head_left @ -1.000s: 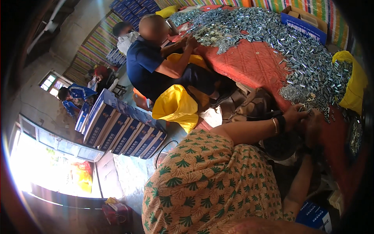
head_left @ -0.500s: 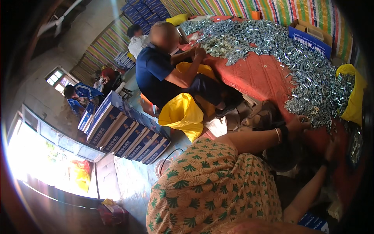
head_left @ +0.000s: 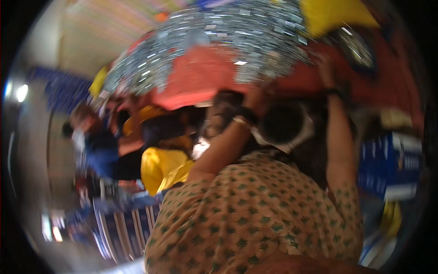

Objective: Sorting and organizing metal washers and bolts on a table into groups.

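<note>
Holding both arms out over the red cloth (head_left: 200,75), I have my left hand (head_left: 263,89) at the near edge of the heap of small silvery metal pieces (head_left: 269,39). My right hand (head_left: 325,71) is farther right, over the cloth between that heap and an oblong, dark-edged container (head_left: 368,68) of shiny pieces. Both hands are badly blurred: I cannot tell how far my fingers are open, or whether either hand has hold of anything.

The heap's loose edge would worry me most. A careless push with my left fingers could make pieces slide toward me, and some might drop into the dark round opening (head_left: 280,122) between my forearms. The bracelet (head_left: 242,121) on my left wrist could drag strays along if I swept low. On the right, a wide swing might knock the container's edge and mix its contents with the heap, or nudge the yellow sack (head_left: 335,18) beyond it. Pieces this small and smooth-looking would probably slip from a loose pinch.
</note>
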A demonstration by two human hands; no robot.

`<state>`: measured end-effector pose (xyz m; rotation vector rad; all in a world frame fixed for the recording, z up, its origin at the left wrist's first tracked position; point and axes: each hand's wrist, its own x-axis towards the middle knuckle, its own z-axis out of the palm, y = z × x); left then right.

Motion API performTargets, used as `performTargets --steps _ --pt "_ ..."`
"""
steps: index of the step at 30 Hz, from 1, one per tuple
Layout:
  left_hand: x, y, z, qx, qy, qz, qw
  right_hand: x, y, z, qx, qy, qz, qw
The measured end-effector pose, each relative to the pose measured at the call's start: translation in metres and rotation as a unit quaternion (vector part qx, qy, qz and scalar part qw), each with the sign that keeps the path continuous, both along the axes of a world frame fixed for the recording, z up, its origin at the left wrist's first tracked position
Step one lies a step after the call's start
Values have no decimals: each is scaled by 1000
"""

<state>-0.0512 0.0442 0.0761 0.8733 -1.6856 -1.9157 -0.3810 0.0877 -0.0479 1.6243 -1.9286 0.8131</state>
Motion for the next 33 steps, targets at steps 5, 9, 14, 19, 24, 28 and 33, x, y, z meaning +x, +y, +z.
performTargets --steps 5,9,14,19,24,28,33 --pt "6 -12 -12 201 159 81 963 7 10 40 -49 -225 -100 968" --pt "-6 -7 -22 216 181 43 958 4 21 41 -18 -230 -96 968" --pt "-3 -7 -26 226 175 53 957 35 10 53 60 -240 -28 968" --pt "-1 -5 -28 228 161 44 959 48 -6 40 -2 -149 -23 989" --pt "-7 -3 -24 216 159 33 963 44 -10 40 28 -165 -72 983" --pt "-3 -5 -24 203 154 6 967 73 7 78 7 -529 123 840" --pt "-5 -3 -29 208 147 -11 967 123 16 102 68 -541 304 781"
